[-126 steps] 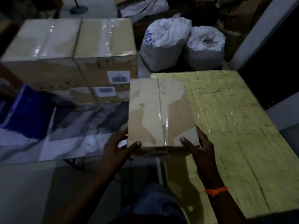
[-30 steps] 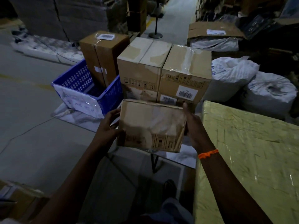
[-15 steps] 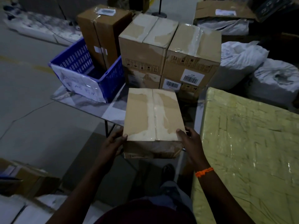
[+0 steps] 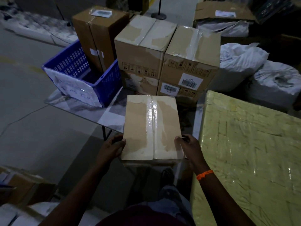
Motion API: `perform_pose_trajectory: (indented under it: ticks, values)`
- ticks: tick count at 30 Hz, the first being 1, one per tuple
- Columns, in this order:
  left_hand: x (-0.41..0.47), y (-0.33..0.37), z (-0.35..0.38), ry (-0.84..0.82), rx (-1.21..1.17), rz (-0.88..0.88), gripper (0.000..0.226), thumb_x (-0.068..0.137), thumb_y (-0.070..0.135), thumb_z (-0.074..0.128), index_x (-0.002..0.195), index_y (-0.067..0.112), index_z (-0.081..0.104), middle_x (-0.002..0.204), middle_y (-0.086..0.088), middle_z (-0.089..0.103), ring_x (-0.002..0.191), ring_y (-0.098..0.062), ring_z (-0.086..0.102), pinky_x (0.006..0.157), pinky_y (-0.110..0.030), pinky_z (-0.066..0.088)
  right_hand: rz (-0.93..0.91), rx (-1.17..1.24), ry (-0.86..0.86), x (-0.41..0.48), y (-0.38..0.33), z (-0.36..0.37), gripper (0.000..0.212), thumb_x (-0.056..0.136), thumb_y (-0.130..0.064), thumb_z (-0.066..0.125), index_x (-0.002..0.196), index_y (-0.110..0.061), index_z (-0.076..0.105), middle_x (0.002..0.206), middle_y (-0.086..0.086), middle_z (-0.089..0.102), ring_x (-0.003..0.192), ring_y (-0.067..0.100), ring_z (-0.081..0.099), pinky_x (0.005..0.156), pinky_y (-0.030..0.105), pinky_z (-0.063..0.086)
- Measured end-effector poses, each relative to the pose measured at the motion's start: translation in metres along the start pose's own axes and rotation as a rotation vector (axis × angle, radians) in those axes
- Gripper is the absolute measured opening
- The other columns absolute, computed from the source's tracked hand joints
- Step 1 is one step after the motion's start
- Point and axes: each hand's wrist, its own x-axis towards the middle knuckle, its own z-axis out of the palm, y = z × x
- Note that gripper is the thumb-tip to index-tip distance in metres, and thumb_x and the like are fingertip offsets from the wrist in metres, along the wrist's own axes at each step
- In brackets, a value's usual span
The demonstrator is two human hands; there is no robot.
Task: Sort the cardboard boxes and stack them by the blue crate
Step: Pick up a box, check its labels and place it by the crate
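Marbled table point(image 4: 112, 119), tan box point(image 4: 138, 128), glossy tape point(image 4: 152, 124)

The box point(image 4: 152, 128) between my hands is matt brown cardboard, its seam sealed with glossy clear tape. The crate point(image 4: 84, 74) is slotted blue plastic; the table point(image 4: 104, 115) is glossy, marble-patterned.

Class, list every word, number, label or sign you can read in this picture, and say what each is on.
Nothing reads clearly.
Handwritten sign on the blue crate: blurred, unreadable.
Barcode labels on the stacked boxes: digits too small.
Handling symbols on the stacked boxes: pictograms, no words.
White label on the tall box: blurred.
Sticker on the far carton: blurred.
Held box: no text in view.
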Motion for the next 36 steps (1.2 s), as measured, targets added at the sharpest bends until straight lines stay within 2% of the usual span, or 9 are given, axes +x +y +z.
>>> perform_pose_trajectory:
  ticks: [5,8,13,17,22,25,29,33,36]
  values:
    - [0.055,0.039,0.01,0.029,0.157,0.058,0.04,0.101,0.027,0.063,0.14,0.022,0.058,0.132,-0.002,0.063,0.118,-0.021,0.062,0.091,-0.038,0.054,0.013,0.011,-0.08,0.044,-0.042,0.01,0.026,0.096,-0.021,0.072,0.121,-0.016,0.068,0.106,0.001,0.072,0.097,0.018,0.068,0.081,0.032,0.055]
    - [0.08,0.065,0.025,0.023,0.201,0.105,0.043,0.102,0.028,0.06,0.144,0.024,0.053,0.133,-0.002,0.061,0.116,-0.019,0.06,0.08,-0.03,0.051,0.046,0.035,-0.125,0.069,-0.06,0.022,0.029,0.097,-0.022,0.071,0.125,-0.016,0.068,0.111,0.004,0.074,0.099,0.023,0.07,0.089,0.042,0.059]
    - [0.088,0.091,0.043,-0.05,0.124,0.024,0.041,0.1,0.028,0.062,0.141,0.027,0.054,0.131,0.0,0.06,0.103,-0.009,0.059,0.073,-0.032,0.048,0.102,0.07,-0.148,0.087,-0.069,0.03,0.03,0.097,-0.03,0.07,0.125,-0.018,0.07,0.117,0.005,0.074,0.106,0.024,0.07,0.096,0.043,0.058]
    - [0.076,0.095,0.044,-0.059,0.056,0.062,0.036,0.097,0.026,0.066,0.131,0.034,0.056,0.125,0.008,0.06,0.106,-0.007,0.058,0.078,-0.034,0.05,0.071,0.108,-0.092,0.085,-0.064,0.02,0.023,0.094,-0.035,0.073,0.116,-0.027,0.071,0.113,0.0,0.076,0.105,0.02,0.072,0.098,0.048,0.058]
    - [0.059,0.109,0.044,-0.021,0.014,0.124,0.055,0.092,0.039,0.071,0.142,0.031,0.049,0.134,0.008,0.056,0.117,-0.013,0.057,0.093,-0.042,0.051,-0.072,0.207,-0.029,0.057,-0.08,0.002,0.029,0.098,-0.034,0.069,0.126,-0.025,0.067,0.118,-0.006,0.073,0.108,0.011,0.069,0.092,0.032,0.057]
    - [0.047,0.12,0.049,-0.004,-0.004,0.225,0.048,0.093,0.039,0.069,0.137,0.034,0.05,0.128,0.014,0.056,0.114,-0.006,0.056,0.096,-0.042,0.05,-0.152,0.214,0.033,0.04,-0.087,-0.008,0.049,0.09,-0.059,0.07,0.131,-0.032,0.065,0.125,-0.011,0.072,0.118,0.012,0.067,0.101,0.041,0.054]
    - [0.025,0.128,0.058,-0.023,-0.07,0.298,0.052,0.087,0.053,0.062,0.131,0.027,0.055,0.127,0.009,0.061,0.117,-0.01,0.059,0.094,-0.039,0.051,-0.18,0.302,0.15,0.021,-0.096,-0.028,0.033,0.096,-0.055,0.064,0.118,-0.031,0.065,0.119,-0.003,0.072,0.109,0.013,0.068,0.097,0.042,0.056]
    - [0.011,0.123,0.072,-0.028,-0.143,0.284,0.036,0.095,0.055,0.052,0.12,0.03,0.055,0.128,0.002,0.06,0.119,-0.015,0.059,0.092,-0.037,0.052,-0.192,0.353,0.2,0.004,-0.087,-0.045,0.051,0.084,-0.082,0.056,0.114,-0.041,0.064,0.116,-0.006,0.072,0.112,0.017,0.067,0.101,0.056,0.053]
    - [0.007,0.109,0.08,-0.04,-0.092,0.227,0.039,0.088,0.069,0.052,0.111,0.037,0.054,0.125,0.004,0.06,0.117,-0.015,0.059,0.102,-0.047,0.05,-0.158,0.337,0.233,-0.008,-0.068,-0.051,0.041,0.083,-0.087,0.05,0.101,-0.052,0.064,0.112,-0.006,0.069,0.107,0.015,0.065,0.103,0.059,0.051]
